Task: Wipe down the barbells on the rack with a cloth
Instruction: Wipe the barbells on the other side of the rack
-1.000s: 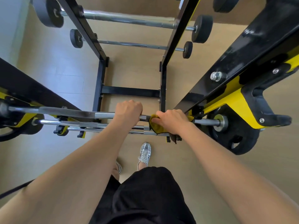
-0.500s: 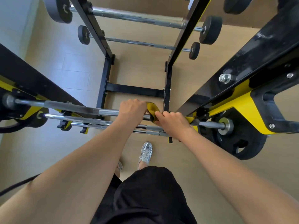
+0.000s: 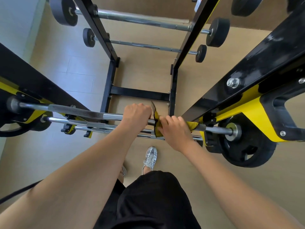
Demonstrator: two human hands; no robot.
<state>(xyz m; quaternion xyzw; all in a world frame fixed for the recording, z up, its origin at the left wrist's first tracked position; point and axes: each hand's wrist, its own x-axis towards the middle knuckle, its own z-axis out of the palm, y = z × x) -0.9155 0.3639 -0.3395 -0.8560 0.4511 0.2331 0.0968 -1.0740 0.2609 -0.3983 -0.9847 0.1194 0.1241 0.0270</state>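
A steel barbell (image 3: 79,111) lies across the black-and-yellow rack (image 3: 252,111) just below me, with a black plate (image 3: 250,146) on its right end. My left hand (image 3: 137,113) grips the bar near its middle. Right beside it, my right hand (image 3: 175,129) holds a yellow cloth (image 3: 156,123) wrapped over the bar; a corner of the cloth sticks up between the hands and another bit shows at the hand's right side. More chrome bars (image 3: 99,126) lie directly under the gripped one.
A second black rack (image 3: 140,93) stands ahead on the tan floor, carrying two fixed barbells (image 3: 145,20) with round black ends. A black rack post (image 3: 264,52) slants up at the right. My feet in silver shoes (image 3: 150,157) stand under the bar.
My right hand has slid the cloth left along the bar until it meets my left hand, and the cloth's corner has flipped upward. The left hand kept its grip.
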